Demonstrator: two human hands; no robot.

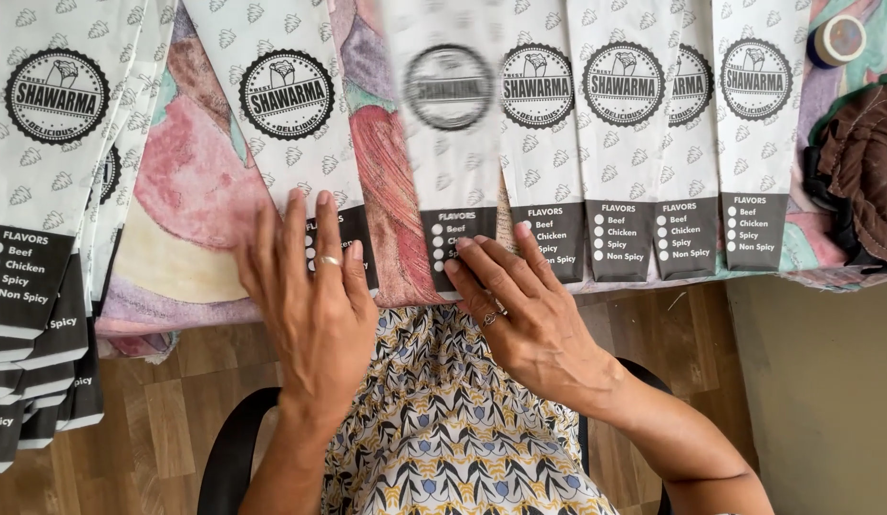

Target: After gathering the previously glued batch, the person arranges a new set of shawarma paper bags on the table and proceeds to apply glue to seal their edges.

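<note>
Several long white paper food bags with black round emblems and black bottom bands lie side by side on a colourful patterned cloth (191,191). My left hand (310,296) lies flat, fingers spread, on the lower end of one bag (291,114). My right hand (515,305) rests with its fingertips on the black band of a blurred bag (448,124), which looks to be moving. Neither hand grips anything. Both hands wear a ring.
A fanned stack of the same bags (43,238) sits at the left edge. More bags (691,143) lie in a row to the right. A tape roll (837,40) and a dark brown ruffled fabric piece (858,172) are at the far right. Wooden floor and a chair show below.
</note>
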